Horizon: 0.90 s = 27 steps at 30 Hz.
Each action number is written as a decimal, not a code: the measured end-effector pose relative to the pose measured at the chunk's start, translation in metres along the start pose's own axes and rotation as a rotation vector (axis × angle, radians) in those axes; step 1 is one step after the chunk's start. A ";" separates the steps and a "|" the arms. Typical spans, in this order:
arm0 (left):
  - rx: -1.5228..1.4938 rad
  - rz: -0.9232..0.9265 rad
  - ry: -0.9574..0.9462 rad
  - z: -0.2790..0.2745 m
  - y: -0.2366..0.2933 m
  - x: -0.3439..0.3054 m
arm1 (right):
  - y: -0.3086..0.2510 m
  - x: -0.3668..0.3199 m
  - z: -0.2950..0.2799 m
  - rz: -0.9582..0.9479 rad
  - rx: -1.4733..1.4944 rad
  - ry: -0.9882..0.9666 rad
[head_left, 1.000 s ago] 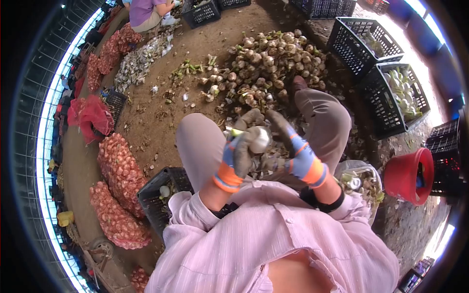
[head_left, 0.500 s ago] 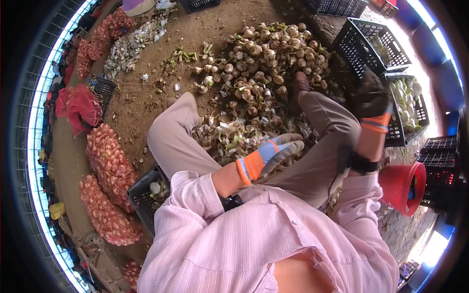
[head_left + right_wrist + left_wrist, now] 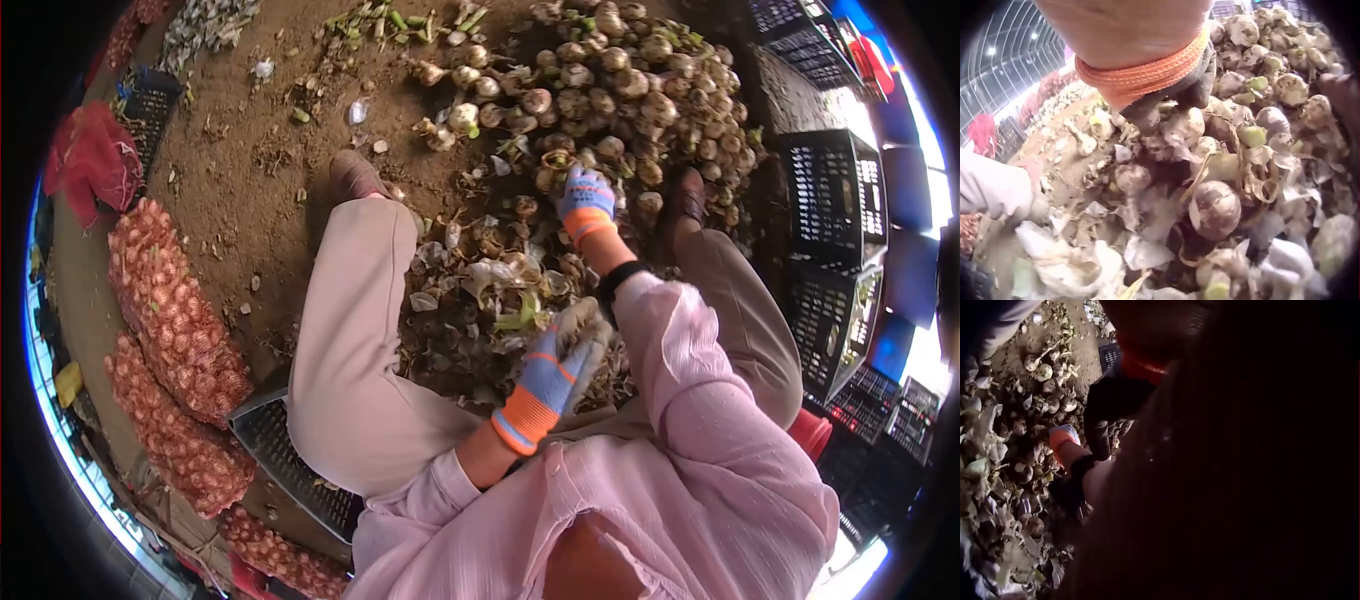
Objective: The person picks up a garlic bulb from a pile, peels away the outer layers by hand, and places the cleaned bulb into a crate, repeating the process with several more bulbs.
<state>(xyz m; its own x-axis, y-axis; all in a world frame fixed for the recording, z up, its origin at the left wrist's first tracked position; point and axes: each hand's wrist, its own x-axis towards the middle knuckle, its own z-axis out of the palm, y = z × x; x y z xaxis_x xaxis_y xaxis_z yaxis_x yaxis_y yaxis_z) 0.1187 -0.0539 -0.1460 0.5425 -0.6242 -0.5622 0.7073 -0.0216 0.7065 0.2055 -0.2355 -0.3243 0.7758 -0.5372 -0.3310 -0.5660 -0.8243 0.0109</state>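
At the near edge of the garlic pile (image 3: 655, 80), the gloved right hand (image 3: 588, 195) reaches down. The right wrist view shows its dark fingers curled at a garlic bulb (image 3: 1186, 125) with dry skins around it; the fingertips are partly hidden. Back over the peelings between the knees, the gloved left hand (image 3: 565, 362) hangs with relaxed fingers and nothing visible in them. In the left wrist view the left hand (image 3: 1109, 415) is dark and mostly in shadow, with the right hand (image 3: 1064, 436) beyond it.
Peeled skins (image 3: 500, 285) cover the ground between the legs. Filled red net bags (image 3: 175, 310) and a black crate (image 3: 275, 440) are at the left. More black crates (image 3: 835, 200) and a red bucket (image 3: 810, 432) stand at the right.
The white bulb seen in the left hand is gone from it. The right hand went out to the right-side crates, then came back to the pile. The head view has shifted.
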 end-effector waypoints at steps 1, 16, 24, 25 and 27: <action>-0.067 -0.095 -0.019 -0.003 0.004 -0.002 | -0.003 0.015 0.005 -0.005 -0.040 -0.023; 0.934 0.870 0.105 0.017 0.026 -0.024 | 0.054 -0.212 -0.181 0.128 1.837 -0.175; -0.165 0.179 -0.487 0.031 0.034 -0.117 | 0.106 -0.335 -0.211 -0.295 1.958 -0.324; -0.077 0.207 -0.453 0.034 0.035 -0.125 | 0.107 -0.343 -0.209 -0.341 1.961 -0.287; 0.213 0.414 -0.290 0.047 0.025 -0.136 | 0.100 -0.358 -0.205 -0.409 2.015 -0.268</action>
<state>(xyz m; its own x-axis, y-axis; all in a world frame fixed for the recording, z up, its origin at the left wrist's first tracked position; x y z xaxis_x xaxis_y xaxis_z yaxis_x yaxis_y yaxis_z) 0.0410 -0.0063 -0.0312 0.5877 -0.8031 -0.0981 0.3369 0.1327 0.9321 -0.0713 -0.1627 -0.0110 0.9626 -0.2280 -0.1465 0.0008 0.5431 -0.8397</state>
